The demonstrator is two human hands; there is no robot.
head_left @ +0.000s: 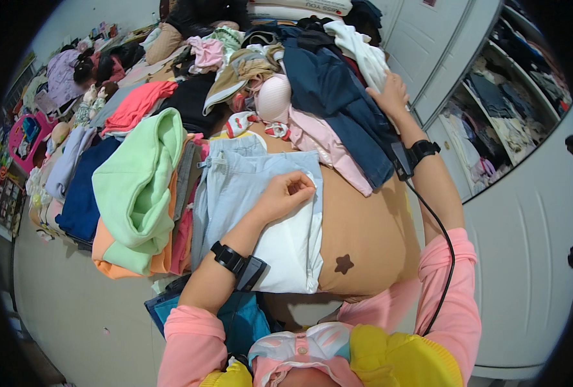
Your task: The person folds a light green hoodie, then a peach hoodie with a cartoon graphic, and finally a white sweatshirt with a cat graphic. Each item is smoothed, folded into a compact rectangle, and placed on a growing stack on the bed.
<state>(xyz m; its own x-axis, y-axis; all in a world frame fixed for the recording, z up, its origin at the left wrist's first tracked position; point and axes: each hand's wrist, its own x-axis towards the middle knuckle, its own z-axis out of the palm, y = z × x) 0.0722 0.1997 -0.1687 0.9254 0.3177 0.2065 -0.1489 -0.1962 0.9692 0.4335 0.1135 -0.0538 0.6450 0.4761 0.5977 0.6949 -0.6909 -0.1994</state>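
A pair of folded pants [260, 238], pale blue denim at the top and white lower down, lies flat in front of me on a brown padded surface [370, 232]. My left hand [291, 193] rests on these pants near their right edge, its fingers curled loosely with nothing visible in them. Farther off at the right, my right hand [389, 95] has its fingers closed on a white garment [358, 48] that trails over the heap; its fingertips are partly hidden. Dark blue trousers [335, 97] and a light pink garment [322, 138] lie just left of my right forearm.
Left of the pants stands a stack with a light green sweatshirt [135, 187] on top. A pink padded bra [273, 98] sits among the piled clothes. At the right is an open wardrobe [499, 103] with filled shelves. A black cable [444, 238] hangs along my right arm.
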